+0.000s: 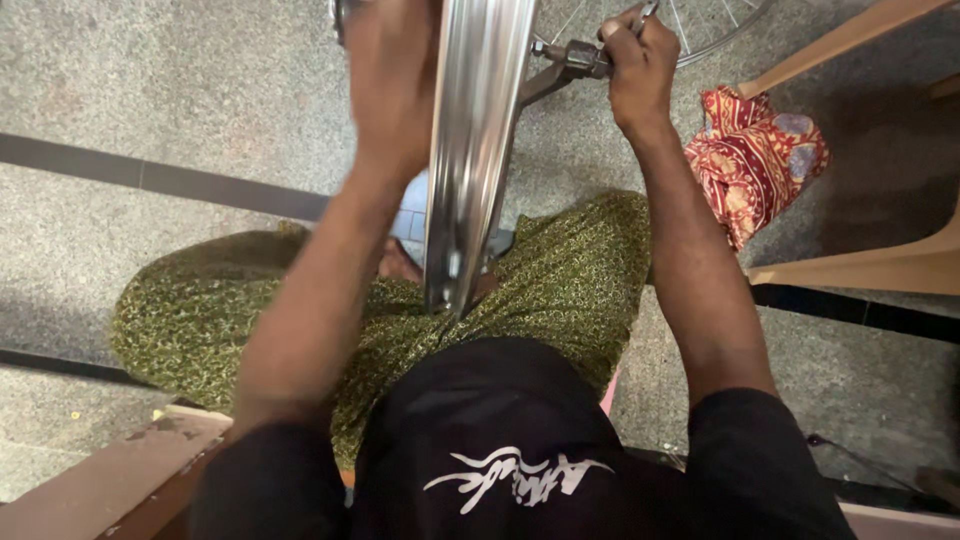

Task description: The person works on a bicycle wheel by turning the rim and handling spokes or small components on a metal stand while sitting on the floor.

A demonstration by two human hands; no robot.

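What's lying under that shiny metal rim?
Under the metal rim lies the person's lap in green patterned cloth and a bare foot; whatever is directly beneath the rim is covered.

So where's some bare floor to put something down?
Bare speckled floor lies left of the shiny metal rim, above the dark stripe. It's crowded on the right: red patterned cloth and wooden chair.

I see my black short-sleeved shirt (500, 440) with a white scrawled chest marking (515, 475), bare forearms, and a green-and-yellow patterned wrap cloth (560, 270) over my legs.
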